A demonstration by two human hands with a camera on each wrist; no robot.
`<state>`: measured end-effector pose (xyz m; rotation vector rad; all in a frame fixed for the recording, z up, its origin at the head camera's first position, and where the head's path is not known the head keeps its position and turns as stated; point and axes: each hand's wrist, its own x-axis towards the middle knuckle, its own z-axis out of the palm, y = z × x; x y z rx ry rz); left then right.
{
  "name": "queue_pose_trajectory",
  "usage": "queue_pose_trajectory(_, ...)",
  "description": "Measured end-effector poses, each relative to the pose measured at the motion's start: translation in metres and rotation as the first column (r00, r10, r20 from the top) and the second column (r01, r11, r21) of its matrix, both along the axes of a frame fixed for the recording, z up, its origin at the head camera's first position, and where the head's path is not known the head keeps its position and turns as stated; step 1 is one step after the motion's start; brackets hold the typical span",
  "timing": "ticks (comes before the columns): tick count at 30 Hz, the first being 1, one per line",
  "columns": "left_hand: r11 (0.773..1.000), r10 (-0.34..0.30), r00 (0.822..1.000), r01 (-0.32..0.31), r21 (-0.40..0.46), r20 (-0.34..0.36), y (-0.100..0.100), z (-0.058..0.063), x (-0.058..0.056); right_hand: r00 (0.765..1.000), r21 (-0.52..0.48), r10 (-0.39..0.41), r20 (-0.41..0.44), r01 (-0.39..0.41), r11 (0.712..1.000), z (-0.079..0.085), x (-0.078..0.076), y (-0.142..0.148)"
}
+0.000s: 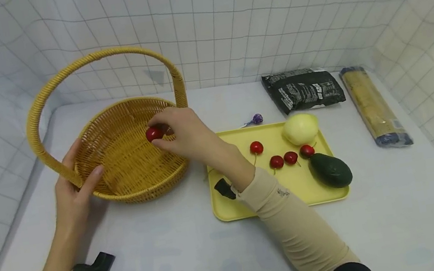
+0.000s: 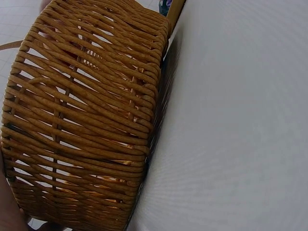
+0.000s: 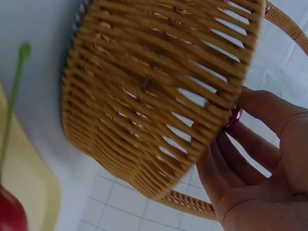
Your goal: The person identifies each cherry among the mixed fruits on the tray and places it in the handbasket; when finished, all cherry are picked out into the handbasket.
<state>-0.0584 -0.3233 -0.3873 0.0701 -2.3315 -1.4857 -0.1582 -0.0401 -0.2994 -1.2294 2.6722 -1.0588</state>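
Observation:
A woven tan basket (image 1: 127,161) with a tall arched handle stands on the left of the white table. My left hand (image 1: 71,199) grips its left rim, thumb over the inside edge and fingers along the outer side. Over the right rim reaches my right hand (image 1: 191,135), pinching a dark red cherry (image 1: 154,133) between thumb and fingers above the basket's inside. In the right wrist view the wicker wall (image 3: 154,91) hides most of that cherry. Several more cherries (image 1: 276,162) lie on a yellow tray (image 1: 229,211), partly under my right forearm.
Also on the tray are a pale yellow lemon (image 1: 301,129) and a dark green avocado (image 1: 330,170). Behind it lie a purple-wrapped lollipop (image 1: 257,119) and a black packet (image 1: 303,89). A long pack of pasta (image 1: 375,105) sits at the right. White gridded curtains surround the table.

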Motion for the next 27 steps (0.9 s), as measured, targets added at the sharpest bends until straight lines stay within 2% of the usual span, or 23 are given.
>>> queue_pose_trajectory(7, 1.0, -0.022, 1.0, 0.022, -0.014, 0.006, 0.004, -0.002, -0.001, 0.997, -0.032, -0.068, 0.027, 0.069, 0.997, -0.013, 0.004, 0.0)
queue_pose_trajectory(12, 0.999, -0.023, 1.0, 0.023, -0.027, 0.007, 0.003, 0.0, -0.001, 0.992, -0.064, -0.11, 0.058, 0.114, 0.991, -0.013, 0.001, 0.004)
queue_pose_trajectory(14, 0.999, -0.021, 1.0, 0.021, -0.03, 0.007, 0.002, 0.001, -0.001, 0.991, -0.071, -0.124, 0.042, 0.127, 0.989, -0.012, -0.001, 0.008)
queue_pose_trajectory(21, 1.0, -0.007, 1.0, 0.007, -0.029, 0.014, 0.0, 0.002, 0.002, 0.992, -0.118, -0.123, 0.008, 0.123, 0.985, -0.008, -0.004, 0.015)
queue_pose_trajectory(27, 1.0, -0.003, 1.0, 0.003, -0.021, 0.017, -0.001, 0.002, 0.003, 0.995, -0.099, -0.097, 0.0, 0.096, 0.99, -0.008, -0.001, 0.012)
